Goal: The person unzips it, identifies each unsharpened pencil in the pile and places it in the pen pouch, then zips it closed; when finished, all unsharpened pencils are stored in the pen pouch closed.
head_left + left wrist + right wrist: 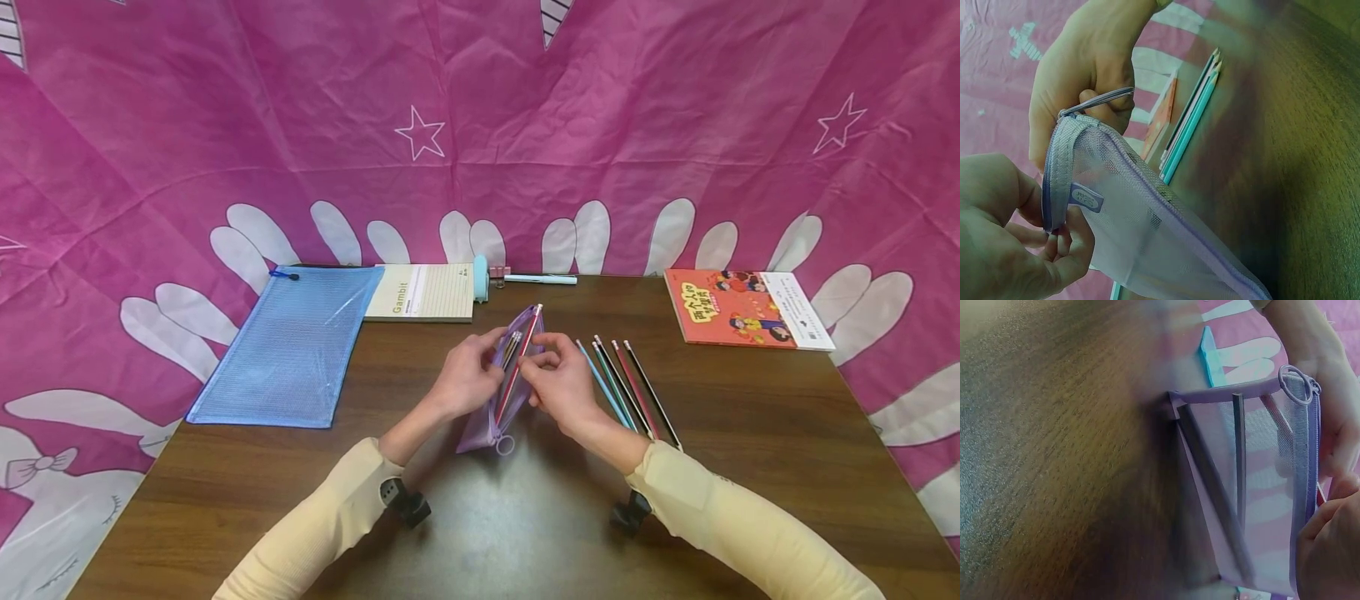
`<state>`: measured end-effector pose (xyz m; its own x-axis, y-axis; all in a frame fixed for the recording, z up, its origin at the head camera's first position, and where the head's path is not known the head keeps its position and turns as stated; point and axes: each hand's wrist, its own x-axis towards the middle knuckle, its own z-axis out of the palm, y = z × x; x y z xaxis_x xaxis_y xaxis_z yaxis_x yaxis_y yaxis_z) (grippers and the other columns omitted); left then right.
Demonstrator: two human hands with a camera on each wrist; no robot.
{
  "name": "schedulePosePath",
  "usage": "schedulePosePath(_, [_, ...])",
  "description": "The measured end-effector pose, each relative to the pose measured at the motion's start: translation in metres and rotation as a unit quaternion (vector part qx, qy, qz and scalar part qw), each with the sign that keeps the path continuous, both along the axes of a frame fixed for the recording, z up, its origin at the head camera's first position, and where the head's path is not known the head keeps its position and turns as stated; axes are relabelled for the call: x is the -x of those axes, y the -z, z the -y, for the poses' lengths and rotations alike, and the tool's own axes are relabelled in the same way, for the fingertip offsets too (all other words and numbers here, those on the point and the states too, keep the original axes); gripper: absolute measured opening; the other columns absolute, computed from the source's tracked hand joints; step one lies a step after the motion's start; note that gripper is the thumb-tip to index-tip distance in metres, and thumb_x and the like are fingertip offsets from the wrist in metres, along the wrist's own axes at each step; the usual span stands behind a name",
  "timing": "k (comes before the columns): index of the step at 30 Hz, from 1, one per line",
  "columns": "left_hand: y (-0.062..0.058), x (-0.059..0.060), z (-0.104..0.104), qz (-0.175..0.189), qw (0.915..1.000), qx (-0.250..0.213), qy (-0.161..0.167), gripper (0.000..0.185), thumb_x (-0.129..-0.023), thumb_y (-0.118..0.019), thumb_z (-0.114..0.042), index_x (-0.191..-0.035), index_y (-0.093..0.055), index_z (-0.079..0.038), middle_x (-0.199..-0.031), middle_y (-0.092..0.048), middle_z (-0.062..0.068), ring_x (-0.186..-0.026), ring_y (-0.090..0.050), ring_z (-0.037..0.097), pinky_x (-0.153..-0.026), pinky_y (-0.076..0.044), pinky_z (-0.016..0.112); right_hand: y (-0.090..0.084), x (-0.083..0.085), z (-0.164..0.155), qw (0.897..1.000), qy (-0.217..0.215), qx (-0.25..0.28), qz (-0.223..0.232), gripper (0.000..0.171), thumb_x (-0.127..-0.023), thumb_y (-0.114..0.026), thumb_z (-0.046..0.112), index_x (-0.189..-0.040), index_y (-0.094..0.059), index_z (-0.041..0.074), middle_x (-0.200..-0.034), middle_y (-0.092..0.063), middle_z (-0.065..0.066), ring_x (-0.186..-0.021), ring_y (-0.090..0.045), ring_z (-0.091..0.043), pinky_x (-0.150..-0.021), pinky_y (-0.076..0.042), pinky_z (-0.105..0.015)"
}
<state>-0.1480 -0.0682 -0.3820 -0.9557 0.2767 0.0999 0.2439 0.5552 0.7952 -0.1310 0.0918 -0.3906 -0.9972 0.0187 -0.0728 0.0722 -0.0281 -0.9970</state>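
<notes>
A mesh purple zip pencil case [474,433] stands unzipped between both hands, a ring pull [506,445] at its near end. On its left side, my left hand [468,371] pinches the rim, close to a small label [1087,199]. From the right, my right hand [562,379] holds a red pencil [513,385] between thumb and curled index finger, right at the rim. That pencil slants along the opening, its eraser end sticking up at the far end. Several other pencils [512,343] lie deeper inside; dark ones [1210,487] show through the mesh.
Several pencils [633,387] lie side by side to the right. A blue mesh zip bag [288,350] lies at left, beside a notepad [442,292]. Behind are a light-blue object [481,279] and a pen [540,279]. An orange book [720,308] lies back right.
</notes>
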Motion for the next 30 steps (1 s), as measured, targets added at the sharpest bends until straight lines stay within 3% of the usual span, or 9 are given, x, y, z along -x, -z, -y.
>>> schedulePosePath(9, [0.000, 0.000, 0.001, -0.011, 0.9999, 0.006, -0.003, 0.066, -0.077, -0.060, 0.007, -0.142, -0.055, -0.004, -0.092, -0.057, 0.010, -0.077, -0.055, 0.019, -0.060, -0.047, 0.029, 0.002, 0.002, -0.001, 0.999, 0.006, -0.040, -0.003, 0.024, -0.087, -0.069, 0.001, -0.108, -0.062, -0.008, -0.082, -0.064, -0.009, -0.044, -0.048, -0.009, -0.037, -0.034, -0.020])
schedulePosePath(14, [0.000, -0.001, 0.001, -0.009, 0.9999, 0.009, -0.004, 0.065, -0.078, -0.059, 0.007, -0.142, -0.055, -0.004, -0.092, -0.057, 0.008, -0.078, -0.056, 0.019, -0.059, -0.048, 0.029, 0.000, 0.004, -0.006, 0.998, 0.008, -0.061, -0.011, 0.021, -0.087, -0.066, 0.001, -0.107, -0.064, -0.008, -0.083, -0.063, -0.008, -0.046, -0.050, -0.011, -0.039, -0.036, -0.020])
schedulePosePath(19, [-0.001, -0.001, 0.001, -0.013, 0.9999, 0.008, -0.002, 0.063, -0.079, -0.059, 0.007, -0.141, -0.057, -0.004, -0.091, -0.058, 0.008, -0.079, -0.056, 0.019, -0.060, -0.049, 0.029, -0.004, 0.011, -0.022, 0.994, -0.007, -0.097, -0.054, 0.021, -0.088, -0.063, 0.001, -0.107, -0.064, -0.007, -0.084, -0.061, -0.010, -0.052, -0.053, -0.013, -0.045, -0.041, -0.021])
schedulePosePath(22, [-0.001, -0.001, 0.002, -0.012, 0.9999, 0.006, 0.001, 0.061, -0.081, -0.059, 0.007, -0.140, -0.058, -0.005, -0.091, -0.059, 0.007, -0.079, -0.057, 0.018, -0.063, -0.050, 0.029, -0.002, 0.022, -0.037, 0.977, -0.021, -0.179, -0.119, 0.020, -0.087, -0.063, 0.000, -0.107, -0.066, -0.005, -0.088, -0.064, -0.012, -0.063, -0.055, -0.015, -0.054, -0.044, -0.022])
schedulePosePath(26, [-0.002, -0.002, 0.004, -0.007, 1.0000, 0.002, 0.006, 0.058, -0.083, -0.057, 0.008, -0.140, -0.058, -0.005, -0.093, -0.060, 0.008, -0.080, -0.058, 0.019, -0.064, -0.050, 0.030, 0.003, 0.039, -0.057, 0.929, -0.045, -0.297, -0.215, 0.025, -0.085, -0.065, -0.003, -0.110, -0.066, -0.002, -0.101, -0.064, -0.015, -0.076, -0.059, -0.023, -0.069, -0.049, -0.033])
schedulePosePath(28, [-0.002, -0.002, 0.005, -0.006, 0.9999, 0.002, 0.012, 0.057, -0.084, -0.057, 0.008, -0.139, -0.059, -0.006, -0.094, -0.061, 0.008, -0.082, -0.058, 0.020, -0.065, -0.050, 0.031, 0.007, 0.047, -0.066, 0.909, -0.066, -0.328, -0.248, 0.030, -0.084, -0.065, -0.005, -0.113, -0.064, -0.002, -0.108, -0.060, -0.017, -0.080, -0.062, -0.026, -0.073, -0.051, -0.040])
schedulePosePath(30, [-0.002, -0.002, 0.007, -0.007, 0.9998, 0.002, 0.018, 0.056, -0.083, -0.056, 0.008, -0.137, -0.061, -0.006, -0.096, -0.062, 0.009, -0.084, -0.059, 0.021, -0.067, -0.050, 0.032, 0.009, 0.054, -0.073, 0.897, -0.097, -0.338, -0.268, 0.035, -0.083, -0.065, -0.008, -0.117, -0.062, -0.003, -0.113, -0.057, -0.019, -0.084, -0.065, -0.029, -0.073, -0.053, -0.044])
